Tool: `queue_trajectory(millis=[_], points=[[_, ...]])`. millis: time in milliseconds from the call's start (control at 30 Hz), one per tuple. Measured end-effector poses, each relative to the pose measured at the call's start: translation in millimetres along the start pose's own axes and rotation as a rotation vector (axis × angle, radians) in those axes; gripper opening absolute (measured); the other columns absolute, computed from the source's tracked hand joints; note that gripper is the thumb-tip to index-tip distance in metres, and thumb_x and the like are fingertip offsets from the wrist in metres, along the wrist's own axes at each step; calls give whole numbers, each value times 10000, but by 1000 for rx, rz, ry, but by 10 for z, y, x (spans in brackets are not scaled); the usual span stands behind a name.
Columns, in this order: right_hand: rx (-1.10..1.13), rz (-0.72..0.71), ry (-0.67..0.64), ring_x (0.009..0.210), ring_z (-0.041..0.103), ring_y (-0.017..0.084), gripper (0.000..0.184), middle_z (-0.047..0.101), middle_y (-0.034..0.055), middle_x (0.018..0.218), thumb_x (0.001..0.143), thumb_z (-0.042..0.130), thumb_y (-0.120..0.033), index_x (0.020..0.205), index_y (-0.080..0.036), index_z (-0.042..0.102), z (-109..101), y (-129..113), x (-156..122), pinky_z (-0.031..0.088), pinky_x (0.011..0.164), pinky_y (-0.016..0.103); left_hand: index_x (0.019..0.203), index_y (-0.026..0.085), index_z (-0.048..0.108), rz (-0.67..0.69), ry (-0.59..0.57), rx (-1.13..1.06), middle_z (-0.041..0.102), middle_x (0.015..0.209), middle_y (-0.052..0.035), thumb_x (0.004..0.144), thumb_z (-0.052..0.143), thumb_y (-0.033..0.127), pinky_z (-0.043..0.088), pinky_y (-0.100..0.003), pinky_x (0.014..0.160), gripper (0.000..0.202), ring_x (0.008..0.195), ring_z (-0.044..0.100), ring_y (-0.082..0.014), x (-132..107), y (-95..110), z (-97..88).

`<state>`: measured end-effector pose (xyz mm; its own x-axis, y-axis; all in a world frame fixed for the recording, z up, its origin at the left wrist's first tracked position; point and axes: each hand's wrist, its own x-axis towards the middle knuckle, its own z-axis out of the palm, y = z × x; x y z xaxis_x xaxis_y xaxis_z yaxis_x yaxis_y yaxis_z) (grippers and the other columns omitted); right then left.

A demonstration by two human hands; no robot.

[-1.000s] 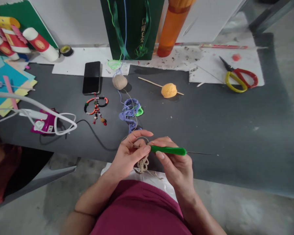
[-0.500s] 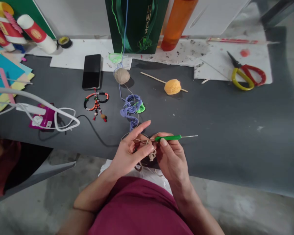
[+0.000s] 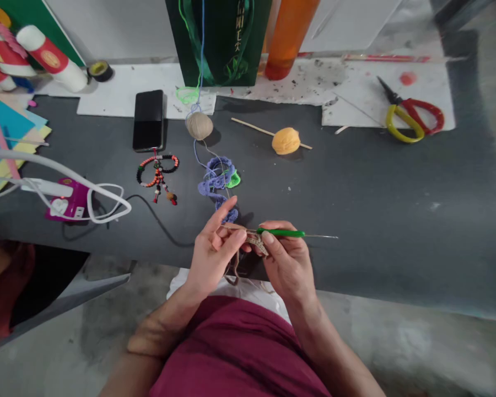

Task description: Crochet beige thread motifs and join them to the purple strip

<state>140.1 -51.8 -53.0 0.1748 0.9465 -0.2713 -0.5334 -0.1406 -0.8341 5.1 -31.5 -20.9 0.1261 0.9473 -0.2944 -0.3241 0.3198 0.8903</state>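
Note:
A crochet hook with a green handle [image 3: 287, 233] is pinched in my right hand [image 3: 290, 259], one bare metal end pointing right. Between thumb and fingers my left hand [image 3: 215, 251] grips a small piece of beige crochet [image 3: 257, 242], its index finger stretched up and away. The hook's other end meets this piece, though the fingers partly hide the contact. Thin beige yarn leads from the left hand toward a beige yarn ball [image 3: 199, 126]. Just beyond the left fingertips lies blue-purple crochet [image 3: 217, 175] with a green piece [image 3: 233, 179] beside it.
A yellow yarn ball [image 3: 286, 141] on a stick, a phone [image 3: 149, 120], a beaded bracelet [image 3: 157, 172] and scissors [image 3: 413, 118] lie on the table. A purple power adapter [image 3: 68, 199] with white cables is at left. Behind stand a green bag [image 3: 219, 49] and an orange bottle [image 3: 291, 38].
The beige crochet piece has turned and now lies flatter between my hands. My left index finger has shifted left. The whole view has moved slightly.

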Motion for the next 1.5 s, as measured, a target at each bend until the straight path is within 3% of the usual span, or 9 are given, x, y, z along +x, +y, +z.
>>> queue_trajectory(millis=[267,533,733,1000,1233,1367,1500], points=[[58,25,-3,625,614,101,230,742,-34,791,748,952,-449,886,-317,824,19,-42,43,522,601,227,1404,255,687,-76,-37,4,720,843,20,820,878,337,578,-249,731,620,725,654,-111,27,-34,-76],[-74,13,-52,749,677,138,241,782,-8,896,831,875,-517,951,-313,829,-21,-55,33,555,726,278,1416,297,677,-90,-59,-49,700,847,31,768,928,319,519,-208,678,696,727,614,-89,47,-56,-85],[-69,31,-46,683,627,116,274,774,-7,873,829,864,-552,957,-312,831,-28,-80,32,518,652,247,1408,283,683,-106,-48,-42,689,826,31,759,925,296,522,-215,680,693,727,618,-96,43,-43,-92],[-100,91,-67,697,686,135,323,783,1,872,741,941,-497,954,-287,821,-45,-94,43,576,646,257,1426,273,656,-106,-45,-4,669,842,35,792,885,289,518,-216,680,674,726,608,-93,42,-43,-78],[-156,65,-116,784,737,160,264,810,5,929,804,902,-470,982,-301,805,-66,-86,54,610,707,276,1455,257,629,-134,-45,26,670,833,26,779,879,250,519,-225,669,721,723,597,-106,22,30,-19],[-163,70,-171,724,705,145,288,785,-11,862,783,922,-457,995,-303,801,-87,-107,71,601,672,270,1445,271,638,-115,-7,51,670,847,20,798,858,250,507,-228,645,684,730,592,-114,21,38,-6],[-116,132,-169,644,661,125,326,761,-22,804,717,962,-470,933,-286,800,-84,-147,103,572,601,249,1463,283,619,-120,-56,4,661,822,34,822,849,270,507,-222,665,681,717,595,-101,34,19,-18]])
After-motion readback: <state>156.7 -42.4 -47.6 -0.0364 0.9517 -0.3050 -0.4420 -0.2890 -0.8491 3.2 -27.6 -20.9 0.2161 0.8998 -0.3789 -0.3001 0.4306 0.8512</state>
